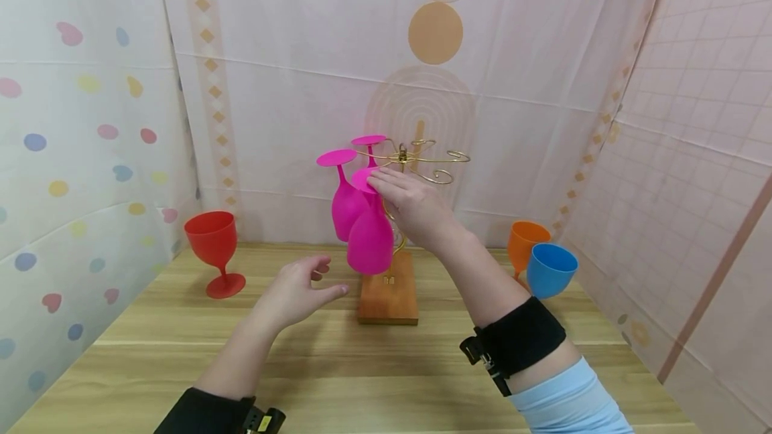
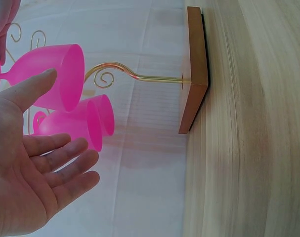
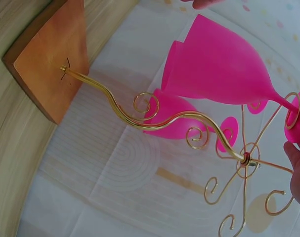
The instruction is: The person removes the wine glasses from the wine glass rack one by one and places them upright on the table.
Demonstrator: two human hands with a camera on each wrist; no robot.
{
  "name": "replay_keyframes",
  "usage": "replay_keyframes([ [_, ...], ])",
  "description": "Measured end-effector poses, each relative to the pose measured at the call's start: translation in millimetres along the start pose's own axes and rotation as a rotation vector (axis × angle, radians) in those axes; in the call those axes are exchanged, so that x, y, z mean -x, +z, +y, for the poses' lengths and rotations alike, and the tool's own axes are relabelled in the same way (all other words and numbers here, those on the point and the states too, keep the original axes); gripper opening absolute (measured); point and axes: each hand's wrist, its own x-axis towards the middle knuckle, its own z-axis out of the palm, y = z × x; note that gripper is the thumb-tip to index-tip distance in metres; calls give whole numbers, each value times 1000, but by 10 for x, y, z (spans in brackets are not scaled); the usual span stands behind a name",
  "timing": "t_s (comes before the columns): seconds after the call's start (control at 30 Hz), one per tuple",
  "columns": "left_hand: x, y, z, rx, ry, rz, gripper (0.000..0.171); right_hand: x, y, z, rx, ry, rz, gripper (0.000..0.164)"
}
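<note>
Three pink goblets hang upside down by their feet on the left side of a gold wire rack (image 1: 403,157) with curled arms. My right hand (image 1: 417,207) pinches the foot of the nearest pink goblet (image 1: 370,244), its stem within a wire curl in the right wrist view. Beside it hangs the left pink goblet (image 1: 348,209); the back pink goblet (image 1: 369,140) shows mostly its foot from the head. Low to the left, my left hand (image 1: 297,295) is held palm inward, fingers loosely extended, gripping nothing. In the left wrist view its thumb overlaps the nearest goblet's bowl.
The rack's wooden base (image 1: 388,303) stands on the wood-grain table (image 1: 338,380). A red goblet (image 1: 212,240) stands upright at the left. At the right are an orange goblet (image 1: 523,245) and a blue goblet (image 1: 551,270). Patterned curtains (image 1: 289,99) enclose the table.
</note>
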Motion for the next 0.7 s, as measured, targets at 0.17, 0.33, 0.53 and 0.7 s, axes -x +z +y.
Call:
replay_keyframes([
  [0.17, -10, 13, -5, -6, 9, 2, 71, 0, -9, 13, -2, 16, 12, 38],
  [0.33, -14, 20, -1, -11, 14, 3, 70, -8, -20, 15, -11, 30, 19, 38],
  [0.53, -9, 25, 17, -11, 18, 8, 67, -35, -40, 11, -38, 45, 11, 41],
  [0.7, 1, 19, 12, -7, 17, 10, 68, -72, -46, -2, -34, 60, -15, 41],
])
